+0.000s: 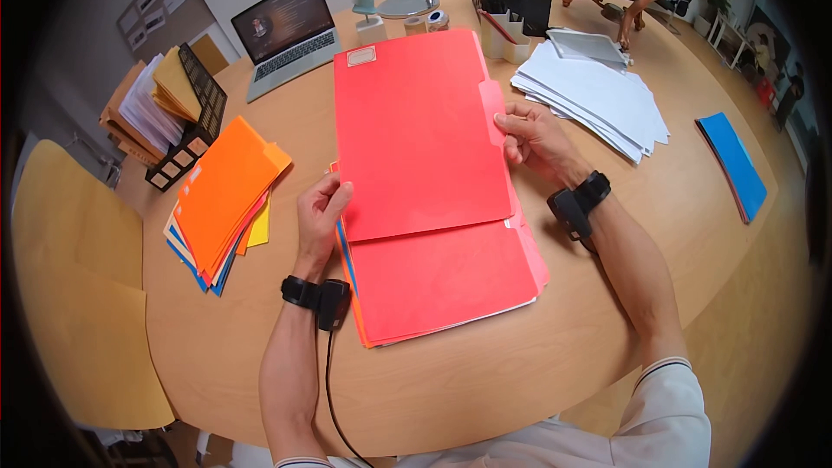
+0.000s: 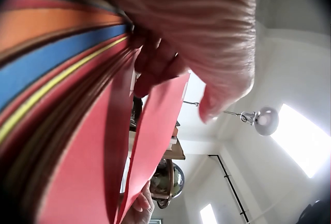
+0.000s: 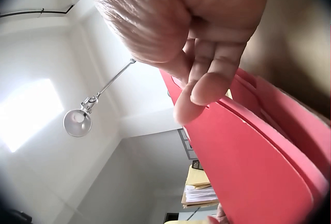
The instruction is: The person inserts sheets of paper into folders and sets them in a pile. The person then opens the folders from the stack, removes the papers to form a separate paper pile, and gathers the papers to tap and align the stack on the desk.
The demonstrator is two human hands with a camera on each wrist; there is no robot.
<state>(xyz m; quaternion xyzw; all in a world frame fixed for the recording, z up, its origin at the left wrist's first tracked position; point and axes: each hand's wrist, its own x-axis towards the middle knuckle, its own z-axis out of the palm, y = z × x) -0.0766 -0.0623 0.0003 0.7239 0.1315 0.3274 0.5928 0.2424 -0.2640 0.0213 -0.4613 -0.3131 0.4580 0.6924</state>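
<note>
A red folder (image 1: 416,139) with a small label at its top left is held above a stack topped by another red folder (image 1: 442,282). The right hand (image 1: 539,140) pinches the upper folder's right edge by its tab, thumb on top. At the left edge, the left hand (image 1: 322,212) grips the same folder, thumb on its face. In the left wrist view, orange, blue and yellow folder edges show in the stack beneath the left hand (image 2: 191,27). The right wrist view shows the right hand (image 3: 207,53) with its fingers at the red folder (image 3: 243,157).
Orange folders (image 1: 221,199) fan over others at left, beside a black file rack (image 1: 201,104). A laptop (image 1: 290,35) stands behind. White papers (image 1: 589,95) lie at back right, a blue folder (image 1: 733,165) at far right. A cable (image 1: 329,381) hangs from the left wrist.
</note>
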